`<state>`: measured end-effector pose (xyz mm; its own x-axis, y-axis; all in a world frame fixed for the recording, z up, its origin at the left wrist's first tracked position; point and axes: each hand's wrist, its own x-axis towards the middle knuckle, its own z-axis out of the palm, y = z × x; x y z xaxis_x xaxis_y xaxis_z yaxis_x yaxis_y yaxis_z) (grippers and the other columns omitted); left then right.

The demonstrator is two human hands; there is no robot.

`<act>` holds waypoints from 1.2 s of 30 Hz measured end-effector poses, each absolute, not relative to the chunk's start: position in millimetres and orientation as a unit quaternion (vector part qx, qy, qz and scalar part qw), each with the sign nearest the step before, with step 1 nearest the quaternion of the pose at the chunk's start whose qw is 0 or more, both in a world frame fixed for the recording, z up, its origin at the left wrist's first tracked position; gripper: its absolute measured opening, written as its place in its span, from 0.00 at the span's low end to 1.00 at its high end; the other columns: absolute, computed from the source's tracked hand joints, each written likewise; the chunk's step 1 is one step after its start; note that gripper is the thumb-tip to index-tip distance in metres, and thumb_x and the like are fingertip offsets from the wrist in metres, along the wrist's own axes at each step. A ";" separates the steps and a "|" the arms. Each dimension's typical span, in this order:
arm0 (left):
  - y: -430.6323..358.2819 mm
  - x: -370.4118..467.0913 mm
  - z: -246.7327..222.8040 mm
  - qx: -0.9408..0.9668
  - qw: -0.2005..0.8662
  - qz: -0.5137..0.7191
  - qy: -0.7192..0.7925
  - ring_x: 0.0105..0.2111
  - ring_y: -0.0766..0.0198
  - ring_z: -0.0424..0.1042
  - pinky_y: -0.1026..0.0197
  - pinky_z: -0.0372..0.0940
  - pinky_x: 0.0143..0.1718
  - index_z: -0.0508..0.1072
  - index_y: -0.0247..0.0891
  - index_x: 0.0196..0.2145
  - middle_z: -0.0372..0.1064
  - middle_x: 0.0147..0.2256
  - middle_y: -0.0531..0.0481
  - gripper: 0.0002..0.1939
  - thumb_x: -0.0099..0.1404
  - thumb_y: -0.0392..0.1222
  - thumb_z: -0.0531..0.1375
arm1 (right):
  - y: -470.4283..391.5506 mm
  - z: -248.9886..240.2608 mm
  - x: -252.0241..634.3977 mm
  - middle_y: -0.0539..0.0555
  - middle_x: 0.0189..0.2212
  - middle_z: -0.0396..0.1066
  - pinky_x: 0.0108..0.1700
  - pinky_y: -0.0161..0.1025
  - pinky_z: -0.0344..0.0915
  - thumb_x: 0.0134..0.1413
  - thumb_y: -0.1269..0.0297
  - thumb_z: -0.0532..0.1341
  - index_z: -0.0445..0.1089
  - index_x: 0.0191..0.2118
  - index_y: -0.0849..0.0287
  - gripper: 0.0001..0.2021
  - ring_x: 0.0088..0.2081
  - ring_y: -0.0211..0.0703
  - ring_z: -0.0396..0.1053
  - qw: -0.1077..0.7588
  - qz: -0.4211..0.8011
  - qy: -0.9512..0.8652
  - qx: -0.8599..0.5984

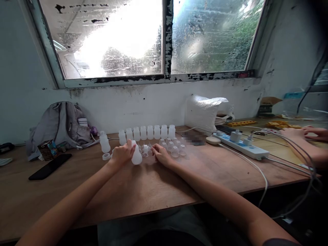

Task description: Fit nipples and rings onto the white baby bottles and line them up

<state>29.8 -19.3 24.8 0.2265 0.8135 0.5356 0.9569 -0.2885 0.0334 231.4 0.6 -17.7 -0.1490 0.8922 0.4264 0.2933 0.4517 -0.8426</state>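
My left hand [122, 153] is closed around a frosted white baby bottle [137, 157], tilted over the table. Just to its right, my right hand [161, 155] has its fingers curled together; whatever they pinch is too small to make out. Between the hands sits a small clear plastic piece [145, 151], close to the right fingertips. Behind them several frosted bottles [150, 132] stand upright in a row. A bottle with a teat on top [104, 142] is at the left, with a white ring [106, 156] lying in front. Clear dome caps [174, 151] are grouped beyond my right hand.
A grey backpack [61, 123], small carton [48, 150] and black phone [50, 166] lie left. A white plastic bag [202, 111], round white disc [213, 140] and power strip [242, 145] with trailing cables are right. Another person's hands [293, 134] rest at far right.
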 end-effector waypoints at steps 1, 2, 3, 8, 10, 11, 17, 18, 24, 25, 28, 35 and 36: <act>-23.1 34.6 18.5 -0.777 0.137 -0.236 -0.567 0.30 0.51 0.70 0.57 0.58 0.31 0.59 0.33 0.41 0.67 0.27 0.40 0.24 0.61 0.57 0.42 | 0.9 -17.1 232.2 0.45 0.19 0.60 0.14 0.29 0.52 0.50 0.58 0.51 0.58 0.27 0.59 0.10 0.12 0.29 0.55 0.505 0.313 -0.687 -0.419; -25.3 38.7 13.4 -0.783 0.115 -0.245 -0.560 0.29 0.51 0.69 0.58 0.58 0.31 0.58 0.33 0.41 0.66 0.26 0.41 0.25 0.58 0.59 0.45 | 1.3 -16.5 232.8 0.45 0.19 0.61 0.14 0.29 0.52 0.50 0.57 0.51 0.58 0.27 0.59 0.10 0.12 0.29 0.55 0.516 0.322 -0.679 -0.410; -26.3 42.0 9.6 -0.790 0.087 -0.259 -0.549 0.29 0.51 0.69 0.58 0.59 0.30 0.58 0.34 0.41 0.66 0.26 0.43 0.26 0.56 0.60 0.48 | 1.6 -16.1 233.2 0.45 0.20 0.61 0.13 0.29 0.53 0.50 0.57 0.51 0.57 0.28 0.59 0.10 0.12 0.28 0.56 0.526 0.332 -0.673 -0.400; -27.6 49.2 -1.1 -0.811 -0.130 -0.372 -0.433 0.30 0.58 0.68 0.57 0.60 0.33 0.49 0.40 0.47 0.66 0.32 0.50 0.32 0.50 0.55 0.58 | 2.5 -13.0 232.6 0.45 0.20 0.60 0.13 0.28 0.54 0.48 0.56 0.53 0.57 0.30 0.59 0.10 0.13 0.28 0.55 0.557 0.382 -0.648 -0.353; -30.5 50.4 -6.1 -0.796 -0.196 -0.388 -0.420 0.34 0.58 0.67 0.57 0.60 0.37 0.47 0.39 0.49 0.65 0.35 0.49 0.35 0.49 0.53 0.59 | 1.7 -10.6 232.3 0.45 0.21 0.60 0.13 0.28 0.54 0.47 0.57 0.54 0.58 0.30 0.59 0.11 0.13 0.28 0.56 0.563 0.399 -0.638 -0.342; -32.3 51.1 -8.8 -0.791 -0.220 -0.386 -0.420 0.36 0.58 0.67 0.56 0.60 0.38 0.49 0.39 0.49 0.65 0.36 0.48 0.34 0.49 0.52 0.60 | 1.0 -9.3 232.4 0.45 0.21 0.60 0.14 0.28 0.54 0.47 0.57 0.54 0.58 0.30 0.59 0.11 0.13 0.28 0.56 0.566 0.407 -0.633 -0.338; -36.0 53.3 -15.6 -0.780 -0.235 -0.400 -0.420 0.36 0.57 0.66 0.56 0.60 0.36 0.58 0.38 0.40 0.64 0.35 0.48 0.26 0.47 0.52 0.61 | -2.8 -4.3 235.9 0.46 0.21 0.61 0.15 0.29 0.55 0.46 0.57 0.55 0.60 0.30 0.60 0.10 0.14 0.29 0.58 0.574 0.431 -0.615 -0.326; -35.1 52.2 -15.0 -0.772 -0.228 -0.404 -0.435 0.34 0.57 0.66 0.56 0.60 0.35 0.57 0.38 0.40 0.64 0.33 0.49 0.28 0.45 0.53 0.62 | -2.7 -4.6 236.3 0.46 0.21 0.61 0.15 0.30 0.55 0.46 0.58 0.55 0.60 0.30 0.60 0.10 0.14 0.29 0.58 0.575 0.435 -0.613 -0.324; -27.8 37.3 -11.6 -0.795 -0.125 -0.378 -0.458 0.33 0.58 0.66 0.58 0.60 0.33 0.59 0.39 0.37 0.64 0.34 0.48 0.22 0.50 0.54 0.58 | -1.1 -11.1 235.2 0.46 0.22 0.62 0.15 0.30 0.56 0.46 0.60 0.56 0.60 0.30 0.60 0.08 0.14 0.29 0.58 0.569 0.465 -0.593 -0.329; -26.5 35.2 -12.0 -0.800 -0.101 -0.374 -0.459 0.34 0.58 0.66 0.58 0.60 0.34 0.60 0.39 0.38 0.63 0.36 0.48 0.20 0.51 0.54 0.57 | -1.2 -12.0 234.5 0.47 0.22 0.62 0.15 0.31 0.57 0.45 0.60 0.56 0.60 0.30 0.60 0.08 0.14 0.29 0.58 0.566 0.469 -0.592 -0.332; -22.7 31.4 -14.2 -0.809 -0.043 -0.359 -0.462 0.37 0.57 0.65 0.57 0.60 0.38 0.63 0.39 0.40 0.62 0.40 0.47 0.20 0.52 0.52 0.57 | -2.0 -12.9 232.7 0.47 0.22 0.63 0.15 0.31 0.58 0.44 0.60 0.56 0.60 0.31 0.60 0.09 0.14 0.30 0.59 0.556 0.473 -0.591 -0.344; -18.7 30.1 -17.0 -0.820 -0.032 -0.359 -0.445 0.38 0.58 0.65 0.57 0.60 0.41 0.64 0.40 0.42 0.62 0.41 0.47 0.21 0.52 0.52 0.57 | -0.6 -13.1 231.7 0.47 0.20 0.64 0.14 0.31 0.58 0.43 0.62 0.57 0.60 0.29 0.60 0.08 0.13 0.30 0.58 0.556 0.469 -0.580 -0.366; -18.7 29.9 -17.2 -0.820 -0.031 -0.360 -0.445 0.38 0.58 0.65 0.57 0.60 0.41 0.64 0.40 0.42 0.62 0.41 0.46 0.22 0.52 0.52 0.57 | -0.2 -13.6 231.9 0.47 0.20 0.64 0.14 0.31 0.58 0.43 0.63 0.57 0.60 0.29 0.60 0.07 0.12 0.30 0.58 0.556 0.468 -0.580 -0.367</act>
